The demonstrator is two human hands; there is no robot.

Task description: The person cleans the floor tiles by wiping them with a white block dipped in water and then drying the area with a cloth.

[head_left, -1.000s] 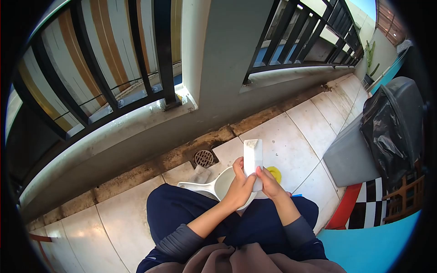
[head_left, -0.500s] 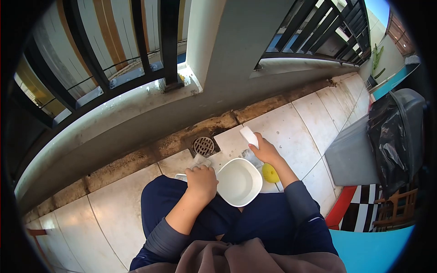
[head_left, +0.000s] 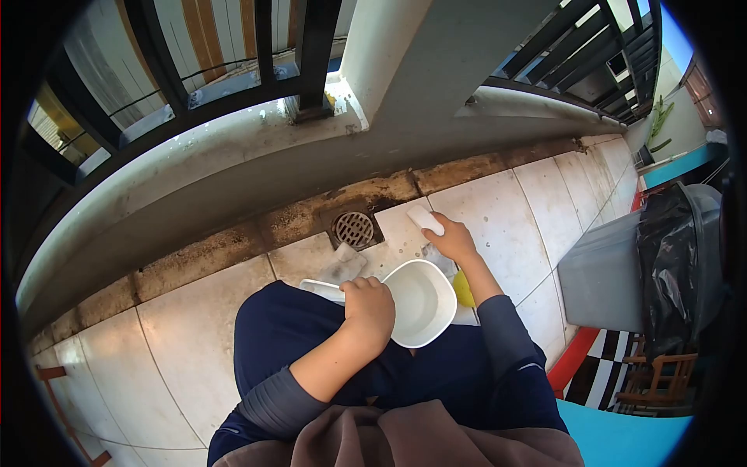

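Dipper (head_left: 422,307) is in front of the person (head_left: 272,335), the left hand (head_left: 367,313) curled around its handle (head_left: 321,289); the right hand (head_left: 453,240) pinches a white block (head_left: 426,220) near the drain (head_left: 354,229).

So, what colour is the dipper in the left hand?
The dipper is plain white, seen best in the head view.

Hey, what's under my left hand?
Your left hand is curled over the handle of the white dipper. The handle's free end shows beyond your fingers; the stretch beneath your hand, where it meets the bowl, is covered.
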